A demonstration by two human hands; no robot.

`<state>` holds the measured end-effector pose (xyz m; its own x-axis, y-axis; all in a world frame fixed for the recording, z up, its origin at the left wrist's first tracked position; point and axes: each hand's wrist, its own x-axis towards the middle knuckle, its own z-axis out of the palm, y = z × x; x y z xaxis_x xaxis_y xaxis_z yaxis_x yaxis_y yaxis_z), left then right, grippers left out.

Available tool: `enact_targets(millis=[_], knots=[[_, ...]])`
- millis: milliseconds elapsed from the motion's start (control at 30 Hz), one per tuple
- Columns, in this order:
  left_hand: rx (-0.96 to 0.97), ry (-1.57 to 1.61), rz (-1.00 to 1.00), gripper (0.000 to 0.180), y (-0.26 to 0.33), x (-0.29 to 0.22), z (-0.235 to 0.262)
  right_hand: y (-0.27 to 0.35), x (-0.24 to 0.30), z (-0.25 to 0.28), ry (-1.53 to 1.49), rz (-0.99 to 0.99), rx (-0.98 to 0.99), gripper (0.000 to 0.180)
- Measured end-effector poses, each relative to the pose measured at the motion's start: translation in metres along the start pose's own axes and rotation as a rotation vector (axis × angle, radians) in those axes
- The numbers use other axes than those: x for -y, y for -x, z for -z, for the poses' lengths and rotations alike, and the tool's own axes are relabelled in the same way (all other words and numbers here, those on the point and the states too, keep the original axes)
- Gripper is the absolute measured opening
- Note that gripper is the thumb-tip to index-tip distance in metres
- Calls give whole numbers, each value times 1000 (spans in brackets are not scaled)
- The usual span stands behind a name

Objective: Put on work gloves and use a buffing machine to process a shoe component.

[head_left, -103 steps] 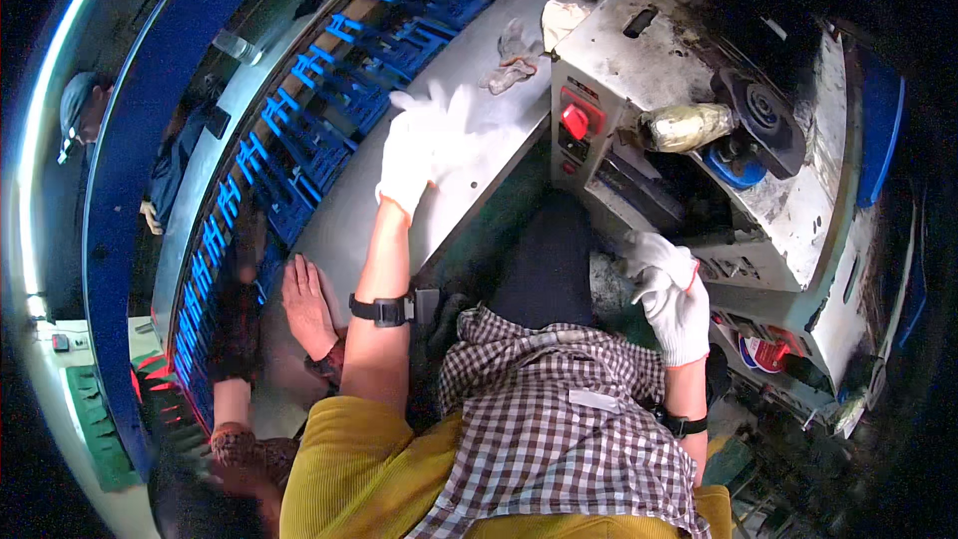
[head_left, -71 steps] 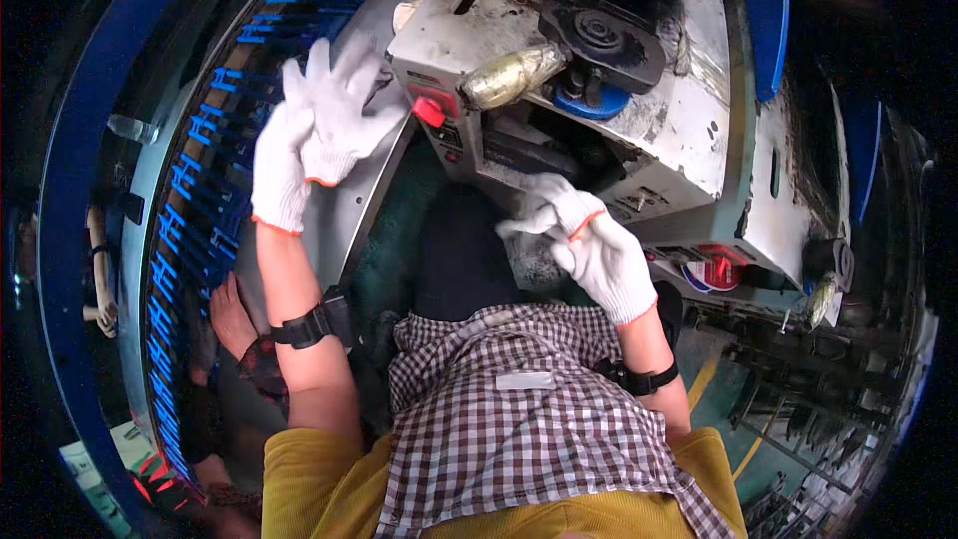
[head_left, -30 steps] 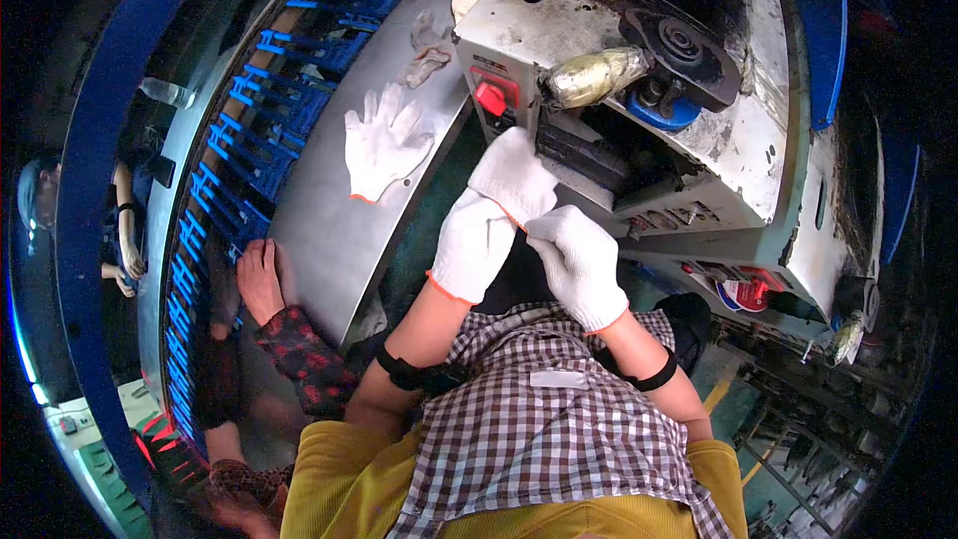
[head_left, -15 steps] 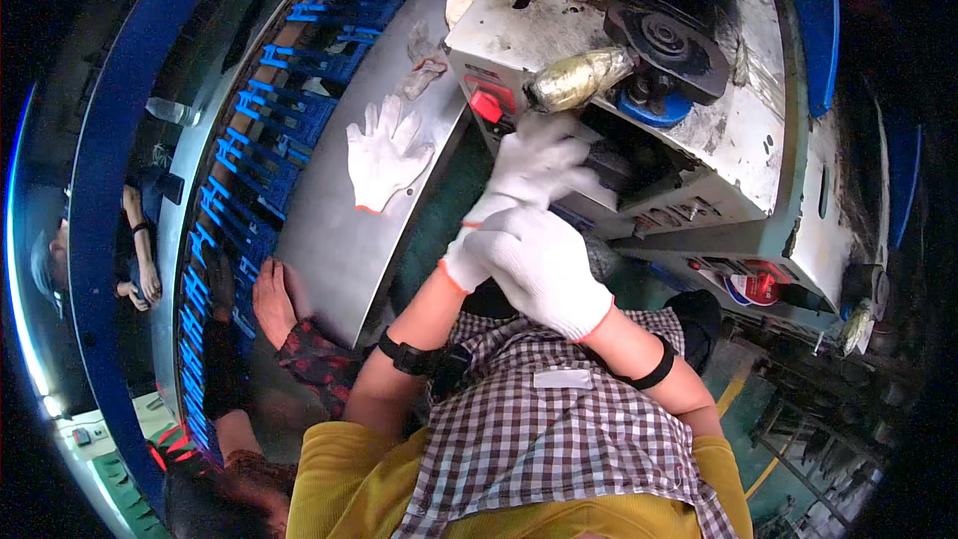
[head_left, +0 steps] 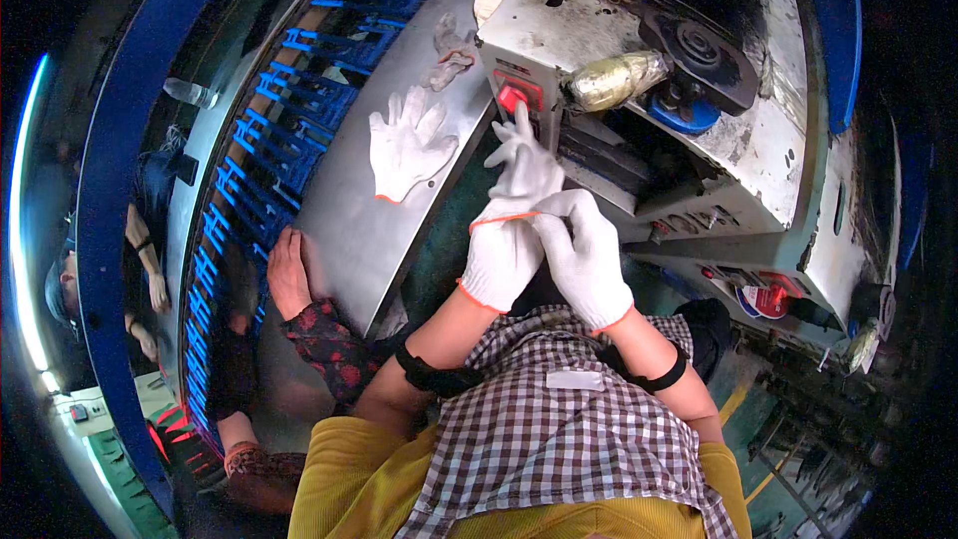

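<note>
Head view: both hands wear white gloves. The right hand (head_left: pixel 584 260) pinches the orange cuff of a second glove (head_left: pixel 526 168) over the left hand (head_left: pixel 502 258), whose fingers stay hidden. One spare white glove (head_left: pixel 407 145) lies flat on the steel tabletop (head_left: pixel 369 240), left of both hands.

Right hand (head_left: pixel 584 255) tugs second glove (head_left: pixel 524 165) over left hand (head_left: pixel 501 255)
</note>
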<state>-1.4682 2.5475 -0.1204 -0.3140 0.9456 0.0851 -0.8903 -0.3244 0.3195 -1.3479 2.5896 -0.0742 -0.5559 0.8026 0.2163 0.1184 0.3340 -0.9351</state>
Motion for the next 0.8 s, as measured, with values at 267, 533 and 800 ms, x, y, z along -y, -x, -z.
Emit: enact_targets(millis=[267,533,800], knots=[[-112,378,-61,40,-11,-7,1,13,10,0,-183,-140,220,7],[-302,-64,82,42,-21,-24,-25,0,11,11,221,258,237,18],[55,-2110,-200,49,-32,-29,-19,4,18,-5,-54,130,253,9]])
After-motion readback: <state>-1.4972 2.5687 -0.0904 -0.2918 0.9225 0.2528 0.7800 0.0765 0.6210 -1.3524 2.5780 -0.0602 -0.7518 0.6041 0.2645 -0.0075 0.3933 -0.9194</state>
